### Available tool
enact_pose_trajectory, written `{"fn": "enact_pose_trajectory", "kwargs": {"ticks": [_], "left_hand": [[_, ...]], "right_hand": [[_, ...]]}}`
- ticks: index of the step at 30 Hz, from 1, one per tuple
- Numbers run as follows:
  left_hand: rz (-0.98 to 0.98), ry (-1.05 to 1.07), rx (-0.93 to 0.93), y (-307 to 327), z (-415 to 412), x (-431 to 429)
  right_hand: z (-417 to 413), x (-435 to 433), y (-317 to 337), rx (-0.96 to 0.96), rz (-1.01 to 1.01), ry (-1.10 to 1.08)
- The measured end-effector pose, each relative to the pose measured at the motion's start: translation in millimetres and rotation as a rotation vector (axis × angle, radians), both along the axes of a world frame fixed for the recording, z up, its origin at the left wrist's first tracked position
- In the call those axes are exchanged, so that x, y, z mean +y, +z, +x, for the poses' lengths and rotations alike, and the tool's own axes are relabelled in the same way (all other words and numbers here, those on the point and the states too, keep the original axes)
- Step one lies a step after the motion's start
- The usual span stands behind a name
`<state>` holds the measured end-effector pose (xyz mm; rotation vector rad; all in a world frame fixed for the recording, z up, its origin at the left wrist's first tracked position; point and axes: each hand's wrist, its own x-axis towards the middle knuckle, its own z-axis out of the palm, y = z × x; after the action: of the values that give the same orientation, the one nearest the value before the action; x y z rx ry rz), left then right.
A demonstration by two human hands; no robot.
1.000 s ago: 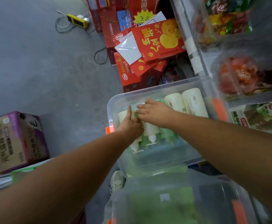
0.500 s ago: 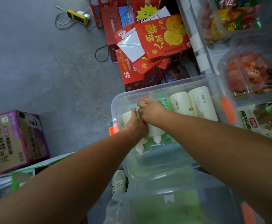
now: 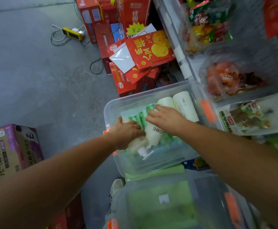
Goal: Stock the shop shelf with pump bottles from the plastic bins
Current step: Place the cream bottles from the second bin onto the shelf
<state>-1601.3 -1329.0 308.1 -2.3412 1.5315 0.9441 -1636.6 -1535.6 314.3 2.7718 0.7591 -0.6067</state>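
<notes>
Nearest the camera, a lidded clear plastic bin (image 3: 209,187) with orange latches (image 3: 232,207) is standing on the floor. Its green contents are blurred. A grey shoe (image 3: 117,185) is showing just left of it on the grey concrete floor (image 3: 35,71).

Both bare forearms are reaching over this bin into an open clear plastic bin (image 3: 151,164) directly beyond it. The left hand (image 3: 126,134) is gripping a white pump bottle (image 3: 138,142) lying on its side at the bin's left. Its fingers are curling round the body, and the pump head (image 3: 144,152) is pointing towards the camera. The right hand (image 3: 165,118) is resting on the upper end of a cream cylindrical bottle lettered OME (image 3: 153,133), its fingers spread and only slightly bent. This bottle is lying tilted, touching the white pump bottle. Green-and-white bottles (image 3: 137,117) are lying under and between the two hands. Two more cream bottles (image 3: 184,104) are lying side by side at the bin's far right, just beyond the right hand.

A purple and tan cardboard carton (image 3: 11,151) is sitting well apart on the left. The grey shop shelf (image 3: 184,63) is running along the right, carrying clear bagged snacks (image 3: 225,76). Beyond the open bin, red cardboard cartons (image 3: 135,66) are piled against the shelf. A yellow power strip (image 3: 72,33) with cables is lying farthest out on the floor.
</notes>
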Motion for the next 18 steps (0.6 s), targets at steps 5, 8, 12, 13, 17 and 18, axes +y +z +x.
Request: {"fn": "enact_pose_trajectory", "kwargs": {"ticks": [5, 8, 12, 13, 17, 18], "left_hand": [[-0.276, 0.294, 0.106, 46.8, -8.3, 6.3], [-0.437, 0.533, 0.224, 81.1, -17.3, 5.8], [-0.556, 0.769, 0.314, 137.7, -36.2, -8.6], [-0.596, 0.814, 0.335, 150.6, -40.8, -13.2], [-0.747, 0.990, 0.429, 205.8, -54.7, -28.0], [-0.789, 1.031, 0.468, 220.6, -58.9, -30.6]], "right_hand": [[-44.5, -35.8, 48.6, 0.033, 0.048, -0.376], [-76.2, -58.4, 82.3, 0.014, 0.159, -0.587], [-109.4, -72.2, 129.3, -0.045, 0.395, -0.843], [-115.1, -71.8, 142.5, -0.058, 0.461, -0.913], [-135.3, -72.5, 189.4, -0.112, 0.734, -1.146], [-140.0, -73.2, 201.6, -0.131, 0.808, -1.195]]}}
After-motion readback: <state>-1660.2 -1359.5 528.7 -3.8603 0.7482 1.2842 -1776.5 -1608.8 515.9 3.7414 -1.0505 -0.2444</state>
